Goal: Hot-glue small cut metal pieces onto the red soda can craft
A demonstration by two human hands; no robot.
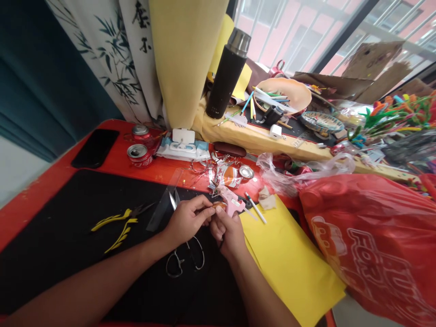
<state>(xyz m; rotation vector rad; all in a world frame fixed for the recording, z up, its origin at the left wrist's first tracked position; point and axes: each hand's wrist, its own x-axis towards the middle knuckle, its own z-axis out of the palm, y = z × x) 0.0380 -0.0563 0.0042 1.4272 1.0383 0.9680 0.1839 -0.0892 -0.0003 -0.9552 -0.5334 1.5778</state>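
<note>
Yellow-handled pliers [114,220] on black mat [51,236]; red plastic bag [368,240] at right; two red soda cans [139,155] beside black phone [95,148].

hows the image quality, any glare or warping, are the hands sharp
Head view: daylight through the window washes out the buildings outside, the red plastic bag shows a soft sheen, and wide-angle warping tilts the window bars and the red table edge. The left hand, right hand and pink hot glue gun look fairly sharp, with slight softness.

The head-worn camera is looking forward and down, close above the left hand [187,222] and right hand [226,235], taking in the red table [64,181] and the window [299,32] beyond.
</note>
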